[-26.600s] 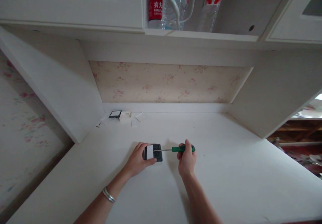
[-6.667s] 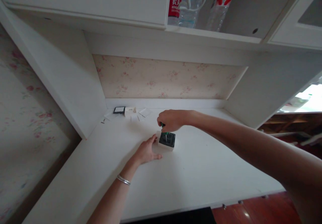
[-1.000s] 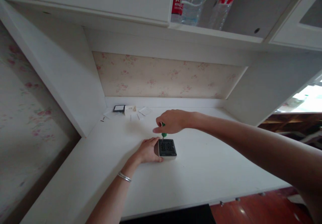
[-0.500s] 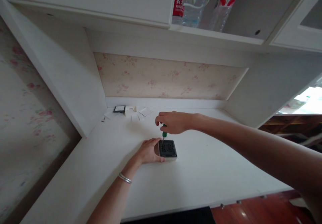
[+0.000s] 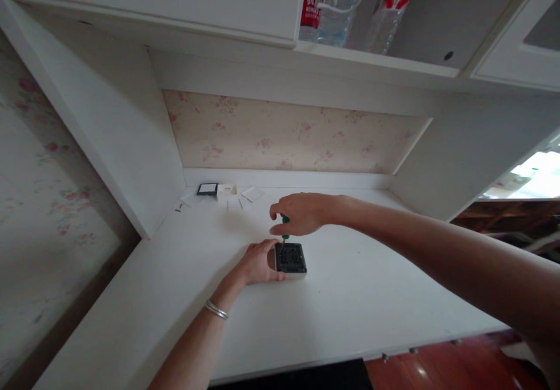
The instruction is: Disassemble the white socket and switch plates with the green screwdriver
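A square wall socket (image 5: 291,258), black on top with pale sides, lies on the white desktop (image 5: 345,296). My left hand (image 5: 259,263) grips it from the left, thumb at the near side and fingers at the far side. Above the socket, my right hand (image 5: 301,213) holds a screwdriver (image 5: 285,236) by its green handle, with fingers and thumb around it. The screwdriver stands nearly upright, its shaft down at the socket's left part. Whether the tip sits in a screw is too small to make out.
Toward the back left lie a small black-framed piece (image 5: 207,189), a whitish box-like piece (image 5: 226,191) and several thin pale strips. Plastic bottles (image 5: 389,13) stand in the cabinet overhead. White panels (image 5: 94,121) close in the desk at both sides.
My right thumb has shifted down along the screwdriver handle, and the fingers have moved around it a little. My left hand keeps its grip on the socket.
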Motion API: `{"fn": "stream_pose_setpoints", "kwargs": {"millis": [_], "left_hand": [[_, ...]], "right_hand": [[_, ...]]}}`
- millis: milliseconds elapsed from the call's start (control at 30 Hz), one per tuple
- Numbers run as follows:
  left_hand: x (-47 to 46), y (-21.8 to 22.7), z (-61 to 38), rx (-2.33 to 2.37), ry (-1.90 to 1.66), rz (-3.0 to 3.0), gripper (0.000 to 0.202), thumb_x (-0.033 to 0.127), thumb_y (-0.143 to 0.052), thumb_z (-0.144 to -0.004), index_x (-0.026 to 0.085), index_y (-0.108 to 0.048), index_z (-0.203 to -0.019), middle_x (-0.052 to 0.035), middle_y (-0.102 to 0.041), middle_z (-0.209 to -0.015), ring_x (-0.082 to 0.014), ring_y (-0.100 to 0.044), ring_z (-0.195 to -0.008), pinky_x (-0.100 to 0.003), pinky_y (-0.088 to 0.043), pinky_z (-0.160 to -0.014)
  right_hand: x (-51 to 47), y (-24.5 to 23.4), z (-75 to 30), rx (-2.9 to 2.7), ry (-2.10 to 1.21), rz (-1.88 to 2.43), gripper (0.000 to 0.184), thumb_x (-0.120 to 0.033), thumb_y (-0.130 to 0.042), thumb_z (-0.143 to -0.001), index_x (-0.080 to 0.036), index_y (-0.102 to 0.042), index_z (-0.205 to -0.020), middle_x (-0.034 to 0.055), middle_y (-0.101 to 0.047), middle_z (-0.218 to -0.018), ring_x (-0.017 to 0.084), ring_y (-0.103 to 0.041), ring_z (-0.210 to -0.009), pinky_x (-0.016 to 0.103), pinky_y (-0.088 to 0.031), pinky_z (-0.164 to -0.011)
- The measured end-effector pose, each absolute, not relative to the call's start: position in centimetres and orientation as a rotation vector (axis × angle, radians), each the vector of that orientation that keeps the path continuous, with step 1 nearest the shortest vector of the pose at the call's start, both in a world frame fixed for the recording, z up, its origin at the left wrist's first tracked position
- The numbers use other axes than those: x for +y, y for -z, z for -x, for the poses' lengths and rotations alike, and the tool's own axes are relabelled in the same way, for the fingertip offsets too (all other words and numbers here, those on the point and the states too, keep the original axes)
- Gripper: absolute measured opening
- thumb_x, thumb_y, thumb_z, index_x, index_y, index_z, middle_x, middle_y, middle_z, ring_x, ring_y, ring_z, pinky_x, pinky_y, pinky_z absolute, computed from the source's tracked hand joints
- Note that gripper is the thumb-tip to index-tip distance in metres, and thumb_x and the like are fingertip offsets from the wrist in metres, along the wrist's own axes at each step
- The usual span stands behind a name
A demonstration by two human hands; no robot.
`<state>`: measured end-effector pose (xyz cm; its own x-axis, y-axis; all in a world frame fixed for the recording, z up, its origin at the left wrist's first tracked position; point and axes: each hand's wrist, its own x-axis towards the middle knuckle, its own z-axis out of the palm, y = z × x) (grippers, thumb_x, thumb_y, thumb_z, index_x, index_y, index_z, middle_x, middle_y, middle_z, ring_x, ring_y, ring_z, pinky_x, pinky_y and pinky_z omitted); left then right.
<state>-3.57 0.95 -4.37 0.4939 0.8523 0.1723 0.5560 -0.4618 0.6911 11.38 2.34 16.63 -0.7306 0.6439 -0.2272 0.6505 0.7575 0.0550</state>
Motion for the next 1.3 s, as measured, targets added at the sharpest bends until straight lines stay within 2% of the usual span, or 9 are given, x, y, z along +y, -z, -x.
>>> {"fn": "stream_pose_setpoints", "kwargs": {"millis": [133, 300, 467, 567, 667, 833, 967, 1133, 1300], "left_hand": [[0.82, 4.34, 3.43, 1.145, -0.729, -2.218, 0.084, 0.044, -0.08, -0.047, 0.024, -0.044, -0.121, -0.0031, -0.056, -0.119, -0.0252, -0.053, -0.106, -0.035, -0.035, -0.096], [0.74, 4.0, 3.36, 1.153, -0.706, -2.207, 0.082, 0.047, -0.079, -0.048, 0.025, -0.045, -0.12, -0.0038, -0.055, -0.118, -0.0266, -0.053, -0.106, -0.035, -0.035, -0.095], [0.8, 4.08, 3.36, 1.143, -0.734, -2.189, 0.081, 0.046, -0.08, -0.046, 0.025, -0.046, -0.117, -0.0025, -0.056, -0.113, -0.0259, -0.055, -0.103, -0.035, -0.037, -0.094], [0.82, 4.29, 3.27, 1.148, -0.745, -2.165, 0.082, 0.044, -0.081, -0.046, 0.024, -0.044, -0.116, -0.0032, -0.057, -0.112, -0.0263, -0.054, -0.103, -0.036, -0.036, -0.094], [0.84, 4.42, 3.15, 1.167, -0.745, -2.138, 0.082, 0.043, -0.081, -0.046, 0.022, -0.043, -0.116, -0.0045, -0.057, -0.11, -0.0263, -0.055, -0.101, -0.037, -0.037, -0.094], [0.87, 4.49, 3.0, 1.213, -0.719, -2.14, 0.082, 0.042, -0.081, -0.045, 0.022, -0.045, -0.115, -0.0049, -0.055, -0.111, -0.0257, -0.055, -0.101, -0.036, -0.039, -0.093], [0.76, 4.35, 2.98, 1.228, -0.709, -2.117, 0.081, 0.042, -0.081, -0.046, 0.022, -0.044, -0.115, -0.0054, -0.054, -0.112, -0.0258, -0.054, -0.102, -0.035, -0.038, -0.093], [0.68, 4.21, 2.9, 1.242, -0.707, -2.076, 0.08, 0.041, -0.081, -0.044, 0.023, -0.045, -0.114, -0.0051, -0.054, -0.113, -0.0255, -0.053, -0.103, -0.035, -0.036, -0.096], [0.78, 4.36, 2.75, 1.243, -0.725, -2.069, 0.08, 0.04, -0.082, -0.043, 0.022, -0.045, -0.112, -0.005, -0.053, -0.112, -0.0258, -0.053, -0.103, -0.037, -0.036, -0.096]], "right_hand": [[1.93, -16.83, -11.22, 2.714, 0.011, -0.964, 0.026, -0.023, -0.048, -0.083, -0.02, -0.059, -0.107, 0.0092, -0.062, -0.103, 0.021, -0.059, -0.082, 0.028, -0.04, -0.063], [1.73, -16.91, -11.16, 2.684, 0.015, -1.043, 0.034, -0.037, -0.054, -0.082, -0.018, -0.058, -0.109, 0.0114, -0.06, -0.103, 0.023, -0.059, -0.081, 0.029, -0.041, -0.062], [1.78, -16.83, -11.2, 2.749, 0.049, -0.949, 0.034, -0.018, -0.057, -0.075, -0.02, -0.057, -0.109, 0.0091, -0.056, -0.111, 0.02, -0.059, -0.08, 0.027, -0.041, -0.064], [1.94, -16.65, -11.06, 2.781, 0.055, -0.964, 0.041, -0.031, -0.064, -0.072, -0.02, -0.056, -0.111, 0.0095, -0.056, -0.112, 0.021, -0.06, -0.079, 0.028, -0.042, -0.063], [2.15, -16.5, -10.77, 2.713, -0.022, -1.09, 0.036, -0.045, -0.046, -0.085, -0.016, -0.06, -0.102, 0.0122, -0.063, -0.093, 0.026, -0.06, -0.081, 0.032, -0.042, -0.064], [2.26, -16.6, -10.74, 2.752, -0.026, -0.995, 0.026, -0.023, -0.05, -0.081, -0.019, -0.059, -0.104, 0.0099, -0.062, -0.102, 0.022, -0.06, -0.083, 0.029, -0.041, -0.065], [2.3, -16.68, -10.78, 2.724, -0.02, -1.076, 0.035, -0.036, -0.057, -0.076, -0.018, -0.058, -0.106, 0.0109, -0.062, -0.103, 0.024, -0.06, -0.081, 0.029, -0.042, -0.062], [2.42, -16.72, -10.7, 2.728, 0.029, -0.982, 0.027, -0.022, -0.054, -0.074, -0.018, -0.06, -0.1, 0.0094, -0.063, -0.097, 0.022, -0.059, -0.084, 0.027, -0.041, -0.062], [2.3, -16.91, -10.54, 2.643, -0.016, -1.147, 0.031, -0.034, -0.054, -0.077, -0.014, -0.061, -0.1, 0.0131, -0.064, -0.093, 0.025, -0.06, -0.081, 0.03, -0.041, -0.061]]}}
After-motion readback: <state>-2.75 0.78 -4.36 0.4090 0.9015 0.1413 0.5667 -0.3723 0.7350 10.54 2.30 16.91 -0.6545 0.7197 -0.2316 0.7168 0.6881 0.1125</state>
